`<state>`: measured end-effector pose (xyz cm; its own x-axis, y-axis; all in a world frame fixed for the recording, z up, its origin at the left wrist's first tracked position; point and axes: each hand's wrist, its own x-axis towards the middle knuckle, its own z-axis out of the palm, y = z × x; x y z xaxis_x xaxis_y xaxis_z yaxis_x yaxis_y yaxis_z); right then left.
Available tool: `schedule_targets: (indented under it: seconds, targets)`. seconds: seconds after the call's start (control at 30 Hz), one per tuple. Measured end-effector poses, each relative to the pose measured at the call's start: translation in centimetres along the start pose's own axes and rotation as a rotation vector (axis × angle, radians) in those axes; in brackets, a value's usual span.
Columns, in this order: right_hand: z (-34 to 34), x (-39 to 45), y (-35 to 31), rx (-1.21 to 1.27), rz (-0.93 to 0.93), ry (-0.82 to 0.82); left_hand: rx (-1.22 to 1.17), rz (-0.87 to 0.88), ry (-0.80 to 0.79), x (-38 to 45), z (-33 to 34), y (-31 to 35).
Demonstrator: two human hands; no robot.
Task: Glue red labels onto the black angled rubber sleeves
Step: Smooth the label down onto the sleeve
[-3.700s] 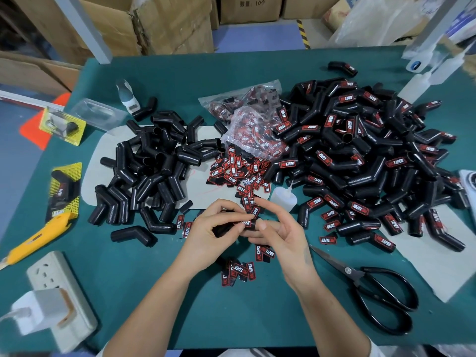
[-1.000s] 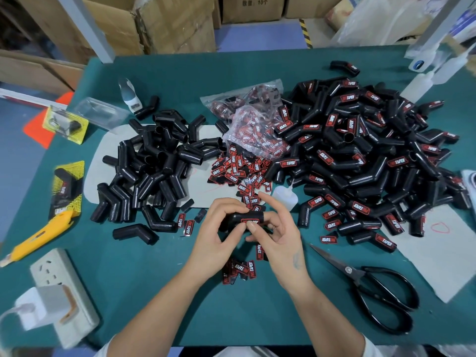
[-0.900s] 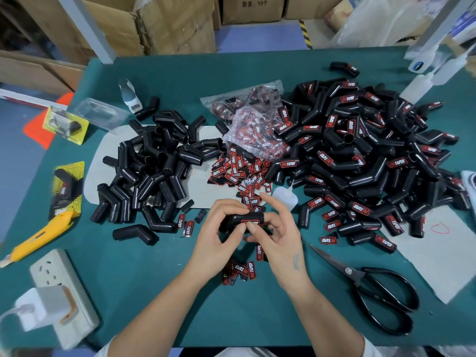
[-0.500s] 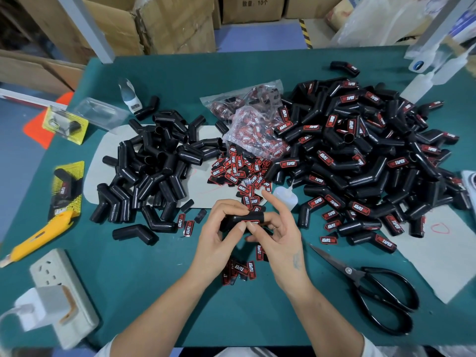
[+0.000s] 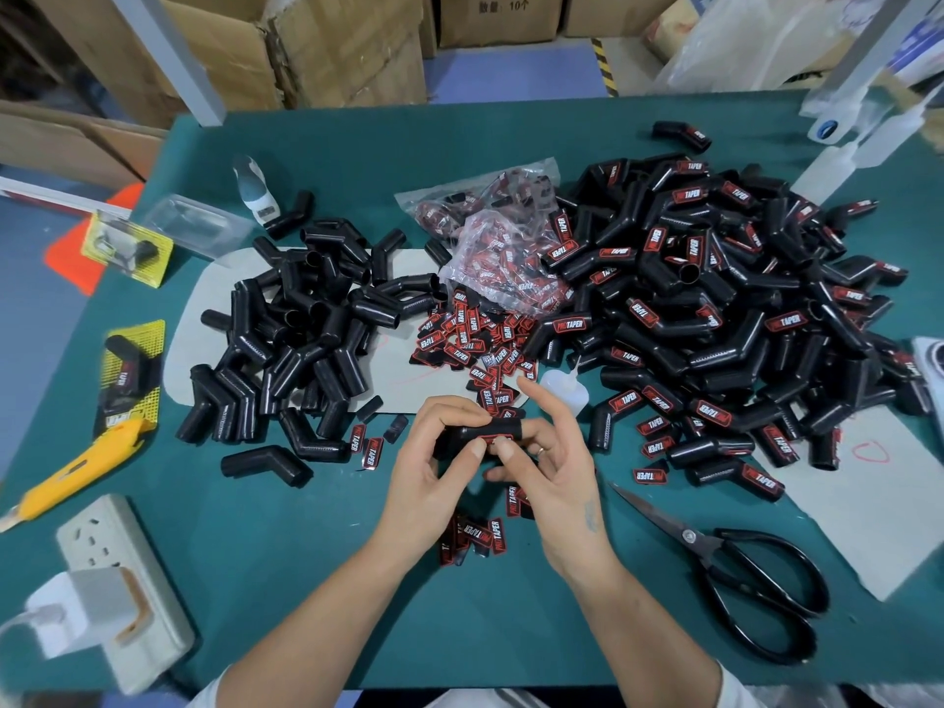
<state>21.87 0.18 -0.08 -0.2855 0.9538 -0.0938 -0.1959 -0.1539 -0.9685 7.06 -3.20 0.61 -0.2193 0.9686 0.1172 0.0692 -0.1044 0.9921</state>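
Step in hand: pressing a red label [image 5: 491,440] down onto the black sleeve [image 5: 485,432] held at centre frame, just above the worktop [image 5: 306,580].
Left hand [image 5: 434,482]: fingers curled over the top of the sleeve, thumb tip pressing at the label's left end; it holds the sleeve.
Right hand [image 5: 551,472]: thumb tip on the label from below, ring and little fingers supporting the sleeve's right end, index finger lifted straight and free. Partly closed on the sleeve.
Label: mostly hidden under the two thumbs; only a thin red strip shows, so its alignment cannot be judged.
Unlabelled stock: pile of plain sleeves [image 5: 306,329], left of centre.
Finished stock: large pile of labelled sleeves [image 5: 715,309], right half of frame.
Label supply: loose labels [image 5: 475,339] above the hands, a few more [image 5: 475,539] below them, and a clear bag [image 5: 500,252] of labels at upper centre.
Glue: small white bottle [image 5: 564,393] just right of the raised index finger, within reach.
Technique note: likely best to keep both thumbs flat and roll pressure from the label's middle out to its ends, so the edges seat on the curved surface.
Risk: glue squeezing out onto the thumbs; sliding the label while wet would skew it.
Idle tools: scissors [image 5: 740,580] lower right, yellow knife [image 5: 71,477] at left.
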Motion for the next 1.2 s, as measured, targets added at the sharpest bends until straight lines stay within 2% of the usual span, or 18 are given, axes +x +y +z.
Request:
schedule_targets:
  seconds: [0.4,0.63,1.2]
  targets:
    - [0.1,-0.1,-0.5,0.033,0.0,-0.015,0.016,-0.014,0.012,0.2,-0.1,0.1]
    - [0.1,-0.1,-0.5,-0.02,-0.015,-0.041,-0.03,-0.093,0.043,0.3,-0.1,0.2]
    - [-0.1,-0.3,-1.0,-0.029,-0.026,-0.058,-0.094,-0.145,-0.048,0.4,-1.0,0.5]
